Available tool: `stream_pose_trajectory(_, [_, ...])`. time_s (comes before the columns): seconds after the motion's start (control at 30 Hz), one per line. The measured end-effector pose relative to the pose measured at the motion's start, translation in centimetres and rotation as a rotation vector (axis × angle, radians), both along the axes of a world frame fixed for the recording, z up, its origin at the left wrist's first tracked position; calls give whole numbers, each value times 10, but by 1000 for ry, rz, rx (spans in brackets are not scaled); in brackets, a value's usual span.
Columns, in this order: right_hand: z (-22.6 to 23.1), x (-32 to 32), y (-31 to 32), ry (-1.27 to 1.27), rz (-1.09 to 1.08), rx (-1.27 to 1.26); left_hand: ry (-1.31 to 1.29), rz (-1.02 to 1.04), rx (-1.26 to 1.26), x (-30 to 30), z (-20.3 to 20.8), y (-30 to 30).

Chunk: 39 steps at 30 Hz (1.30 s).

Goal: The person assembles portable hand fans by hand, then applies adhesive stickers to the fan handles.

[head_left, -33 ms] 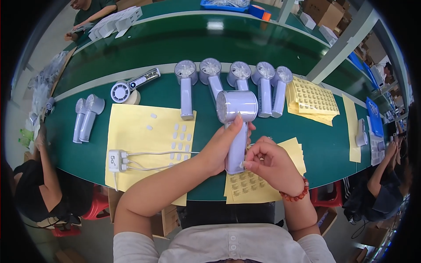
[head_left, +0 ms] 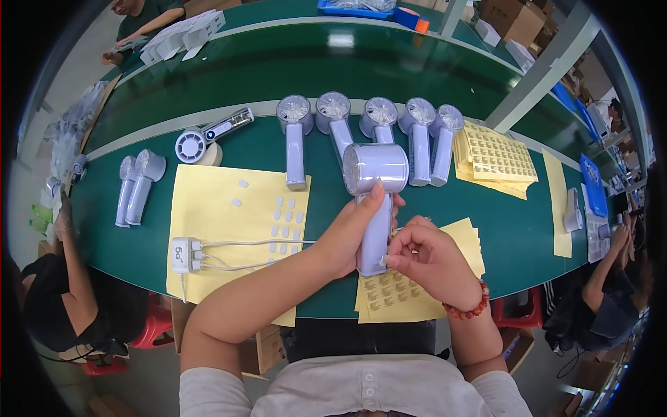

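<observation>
A lavender handheld fan [head_left: 376, 169] stands upright in my left hand [head_left: 358, 233], its round head up and its handle toward me. My left fingers are wrapped round the handle, with the thumb along its upper part. At the handle's lower right side is my right hand [head_left: 431, 260], thumb and forefinger pinched together. A tiny pale bit shows at those fingertips, too small to name. Under the hands lies a yellow sheet of printed labels [head_left: 396, 299]. To the left, another yellow sheet [head_left: 208, 222] carries small white oval pieces [head_left: 279, 229] in rows.
Several lavender fans [head_left: 295, 153] stand behind my hands; two more fans [head_left: 142, 187] are at left. A fan with its handle aside [head_left: 191, 147] rests on a tape roll [head_left: 211, 155]. A white charger [head_left: 184, 255] has cables running under my left arm. Label sheets [head_left: 497, 156] lie at right. Co-workers sit either side.
</observation>
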State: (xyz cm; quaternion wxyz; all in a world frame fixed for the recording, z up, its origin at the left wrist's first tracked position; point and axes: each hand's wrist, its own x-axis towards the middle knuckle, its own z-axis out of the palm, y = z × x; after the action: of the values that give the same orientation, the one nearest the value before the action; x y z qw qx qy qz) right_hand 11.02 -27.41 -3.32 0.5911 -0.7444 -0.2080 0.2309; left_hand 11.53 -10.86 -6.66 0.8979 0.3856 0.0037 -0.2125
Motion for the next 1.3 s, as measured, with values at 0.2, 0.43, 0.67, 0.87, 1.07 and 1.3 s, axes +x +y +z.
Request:
stream_pose_trajectory(0.2, [-5,0,1,35,-19,36,19,28,7,0,4,-2])
stream_pose_trajectory(0.43, [-2,-20,19,-645,-105,-140,35,46,32,2,5,3])
stream_pose_trajectory(0.67, [1,-27,-14,-759,-208,-46,102,165,120,9,34,20])
stream_pose_trajectory(0.87, [5,-22,-61,-650,-320,-194,-405,624,1138,15,83,91])
stream_pose_trajectory(1.07, [0,-21,-97,-571,-464,-270,-38,658,1975,17,85,112])
stream_pose_trajectory(1.3, [-4,-4,-129,-253,-286,-95,-40,562,2271,25,43,118])
